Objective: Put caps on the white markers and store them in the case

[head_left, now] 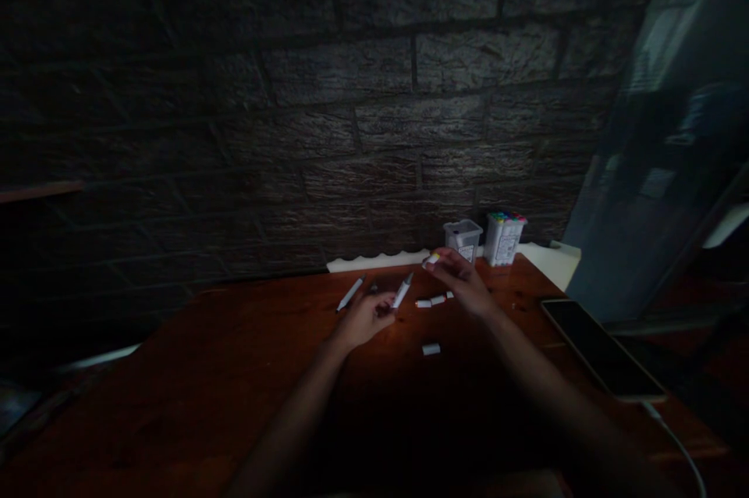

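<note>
My left hand (366,317) is closed around a white marker (402,289) that sticks up and to the right, just above the wooden table (234,373). My right hand (462,278) pinches a small white cap with a yellow end (431,258) between its fingertips, slightly right of and above the marker's tip. Another white marker (350,293) lies on the table left of my left hand. A marker (431,300) lies flat under my right hand, and a loose white cap (431,349) lies nearer to me.
Two plastic marker boxes stand at the back by the dark brick wall: an emptier one (463,239) and one full of coloured markers (504,237). A phone (601,347) with a cable lies at the right. The scene is dim.
</note>
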`<state>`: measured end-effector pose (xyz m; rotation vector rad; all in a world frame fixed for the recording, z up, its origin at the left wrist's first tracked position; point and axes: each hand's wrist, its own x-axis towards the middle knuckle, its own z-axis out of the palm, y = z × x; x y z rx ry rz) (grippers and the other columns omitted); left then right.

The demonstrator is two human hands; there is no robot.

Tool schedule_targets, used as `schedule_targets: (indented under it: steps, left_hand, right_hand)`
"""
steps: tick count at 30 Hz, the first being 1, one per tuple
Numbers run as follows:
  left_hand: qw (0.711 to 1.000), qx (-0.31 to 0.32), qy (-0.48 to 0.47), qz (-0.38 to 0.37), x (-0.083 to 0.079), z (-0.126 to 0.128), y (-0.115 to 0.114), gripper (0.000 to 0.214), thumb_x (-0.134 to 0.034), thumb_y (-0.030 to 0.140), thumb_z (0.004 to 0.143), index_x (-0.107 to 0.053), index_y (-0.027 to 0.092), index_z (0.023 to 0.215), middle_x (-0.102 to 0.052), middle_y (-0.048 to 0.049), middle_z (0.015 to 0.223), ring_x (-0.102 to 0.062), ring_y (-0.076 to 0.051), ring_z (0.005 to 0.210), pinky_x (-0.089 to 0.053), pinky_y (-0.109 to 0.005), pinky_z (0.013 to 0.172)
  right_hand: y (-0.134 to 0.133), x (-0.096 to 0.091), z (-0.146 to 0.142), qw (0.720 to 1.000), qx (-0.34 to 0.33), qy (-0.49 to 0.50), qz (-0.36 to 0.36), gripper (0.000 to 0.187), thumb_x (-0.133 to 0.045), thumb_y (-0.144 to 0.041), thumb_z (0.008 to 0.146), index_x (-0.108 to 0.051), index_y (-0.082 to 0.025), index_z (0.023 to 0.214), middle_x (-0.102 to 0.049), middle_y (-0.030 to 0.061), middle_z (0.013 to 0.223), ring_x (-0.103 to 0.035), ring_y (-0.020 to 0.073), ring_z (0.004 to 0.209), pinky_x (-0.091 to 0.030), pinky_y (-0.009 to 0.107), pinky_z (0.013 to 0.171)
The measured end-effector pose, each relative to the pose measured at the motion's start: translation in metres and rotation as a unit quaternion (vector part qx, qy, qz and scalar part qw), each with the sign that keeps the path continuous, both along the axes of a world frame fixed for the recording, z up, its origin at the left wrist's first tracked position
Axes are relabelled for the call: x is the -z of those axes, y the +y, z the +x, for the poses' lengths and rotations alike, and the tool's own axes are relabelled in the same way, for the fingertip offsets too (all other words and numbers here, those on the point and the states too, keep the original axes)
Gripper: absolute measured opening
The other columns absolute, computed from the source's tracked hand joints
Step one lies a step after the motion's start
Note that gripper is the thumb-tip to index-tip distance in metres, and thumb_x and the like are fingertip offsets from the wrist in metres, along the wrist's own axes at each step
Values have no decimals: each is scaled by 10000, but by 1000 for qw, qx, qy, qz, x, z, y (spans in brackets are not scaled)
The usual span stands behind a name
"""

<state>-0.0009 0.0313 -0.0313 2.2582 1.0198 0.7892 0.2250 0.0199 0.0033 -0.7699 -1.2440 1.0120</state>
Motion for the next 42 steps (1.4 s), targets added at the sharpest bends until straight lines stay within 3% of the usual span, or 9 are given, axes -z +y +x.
schedule_targets:
  steps: [4, 8, 15, 20, 29, 33, 38, 42]
  left_hand:
    - [1000, 5, -1, 3, -1, 0, -1, 264, -577, 214, 802, -664, 171, 1047, -712, -38, 916, -643, -157, 788, -494, -251, 737]
    - [1000, 1, -9, 10, 0, 1, -2, 234, -596, 207, 797, -671, 168, 1016, -714, -36, 890, -646, -158, 782, -500, -255, 740]
    - [995, 7, -97, -24, -6, 9, -5, 241, -629, 295, 823, -663, 161, 1020, -738, -59, 904, -688, -183, 808, -526, -279, 749]
    - [984, -25, -174, -24, -1, 14, -2, 206, -692, 308, 771, -668, 157, 909, -743, -57, 869, -700, -185, 784, -548, -286, 749]
    - [992, -62, -99, 49, 8, 18, -4, 121, -696, 271, 772, -680, 190, 861, -736, -22, 812, -697, -173, 750, -548, -287, 730]
    - [990, -60, -128, 25, 15, 23, -2, 151, -695, 298, 773, -673, 179, 863, -735, -37, 833, -696, -175, 768, -551, -296, 746]
    - [982, -34, -179, -44, 20, 27, 1, 259, -729, 336, 729, -654, 149, 891, -725, -62, 896, -686, -180, 838, -546, -330, 830]
    - [981, -75, -176, -33, 19, 21, 6, 292, -692, 404, 758, -660, 154, 904, -713, -62, 896, -671, -184, 851, -538, -339, 830]
  right_hand:
    - [0, 2, -3, 996, -29, -58, 55, 299, -701, -326, 770, -564, -256, 1027, -673, -19, 879, -635, 153, 883, -462, 301, 859]
    - [1, 14, -8, 988, -52, -131, 66, 294, -667, -314, 802, -566, -251, 1071, -682, 6, 910, -646, 167, 869, -485, 296, 772]
    - [-1, 30, -26, 990, -74, -105, 59, 313, -681, -319, 788, -572, -244, 1072, -687, 10, 916, -646, 168, 878, -493, 315, 800]
    - [-1, 29, -29, 995, -61, -74, 35, 308, -704, -345, 757, -603, -230, 1025, -688, 21, 909, -649, 177, 867, -500, 329, 807]
    - [6, 31, -23, 997, -35, -63, 20, 237, -697, -394, 750, -663, -214, 901, -687, 15, 891, -630, 179, 833, -488, 321, 792]
    - [7, 36, -24, 995, -52, -82, 26, 239, -694, -410, 748, -657, -206, 866, -677, 14, 869, -621, 180, 843, -483, 324, 813]
    - [1, 30, -23, 993, -40, -104, 35, 255, -647, -437, 785, -619, -211, 900, -654, 13, 872, -612, 176, 824, -485, 312, 776]
    - [2, 28, -18, 995, 3, -99, 26, 273, -587, -465, 820, -590, -225, 951, -629, 6, 867, -587, 168, 824, -471, 286, 743]
